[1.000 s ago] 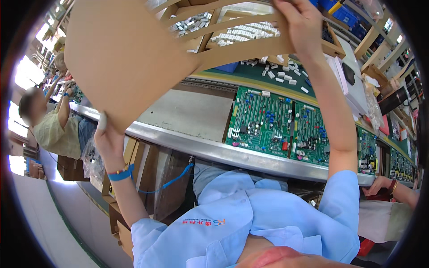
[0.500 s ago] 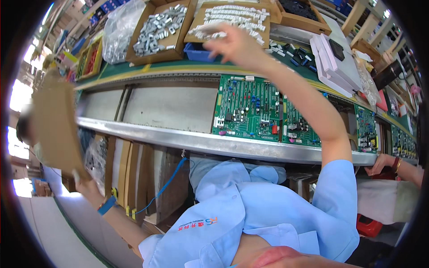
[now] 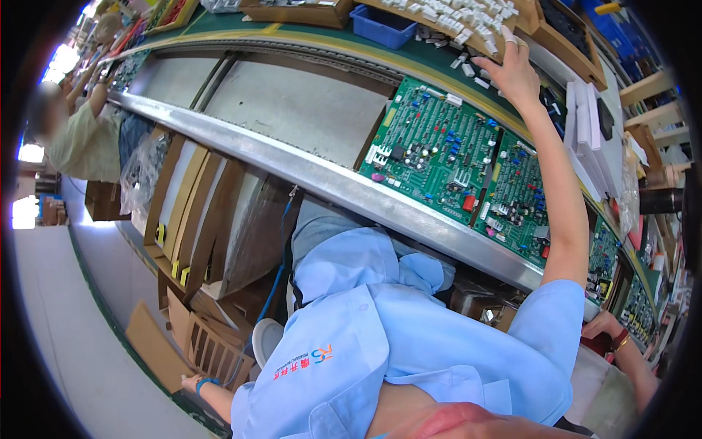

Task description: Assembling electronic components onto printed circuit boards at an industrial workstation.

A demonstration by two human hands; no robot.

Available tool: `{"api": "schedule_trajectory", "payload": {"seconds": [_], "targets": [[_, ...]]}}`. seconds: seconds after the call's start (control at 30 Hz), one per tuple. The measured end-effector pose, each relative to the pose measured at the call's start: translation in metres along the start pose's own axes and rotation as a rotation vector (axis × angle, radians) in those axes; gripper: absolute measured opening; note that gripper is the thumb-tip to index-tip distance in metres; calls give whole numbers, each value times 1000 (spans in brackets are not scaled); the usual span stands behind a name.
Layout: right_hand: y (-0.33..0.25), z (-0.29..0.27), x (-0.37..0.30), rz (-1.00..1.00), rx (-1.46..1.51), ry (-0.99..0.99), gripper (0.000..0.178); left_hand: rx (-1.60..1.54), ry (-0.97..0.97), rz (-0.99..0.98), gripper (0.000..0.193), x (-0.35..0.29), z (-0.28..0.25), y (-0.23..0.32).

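Note:
My left hand [image 3: 191, 382], with a blue wrist strap, is low at the left, closed on the lower edge of a flat brown cardboard sheet [image 3: 156, 347]. My right hand [image 3: 518, 74] reaches across the line to the far side. Its fingers are spread at the corner of a cardboard tray [image 3: 491, 45] holding rows of small white components [image 3: 457, 16]; whether they touch the tray I cannot tell. Loose white parts [image 3: 468, 69] lie just left of that hand. Below my right forearm, green circuit boards [image 3: 431, 150] full of components sit on the conveyor.
A metal rail [image 3: 322, 164] runs along the conveyor's near side. Beyond stands a blue bin [image 3: 382, 28]; white foam-like slabs [image 3: 585, 139] are at the right. Cardboard partitions [image 3: 191, 208] stand below at the left. One co-worker [image 3: 88, 139] is far left; another's hand [image 3: 601, 325] is lower right.
My left hand has brought the cardboard sheet down from beside the conveyor to low at the left. My right hand has shifted right, to the tray's corner. The view has turned.

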State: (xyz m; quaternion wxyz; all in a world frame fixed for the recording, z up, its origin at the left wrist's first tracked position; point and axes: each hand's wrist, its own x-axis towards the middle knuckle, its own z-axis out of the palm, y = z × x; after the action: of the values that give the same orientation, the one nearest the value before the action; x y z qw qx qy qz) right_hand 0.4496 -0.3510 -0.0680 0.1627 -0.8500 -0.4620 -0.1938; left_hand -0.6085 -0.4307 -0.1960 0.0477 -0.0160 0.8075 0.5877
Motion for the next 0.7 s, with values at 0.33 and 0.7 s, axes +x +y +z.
{"api": "schedule_trajectory", "payload": {"seconds": [0.33, 0.7], "targets": [[40, 33, 34, -80, 121, 104, 66, 10, -244, -221, 29, -40, 32, -74], [19, 4, 42, 132, 217, -46, 74, 411, -237, -321, 14, -90, 26, -82]]}}
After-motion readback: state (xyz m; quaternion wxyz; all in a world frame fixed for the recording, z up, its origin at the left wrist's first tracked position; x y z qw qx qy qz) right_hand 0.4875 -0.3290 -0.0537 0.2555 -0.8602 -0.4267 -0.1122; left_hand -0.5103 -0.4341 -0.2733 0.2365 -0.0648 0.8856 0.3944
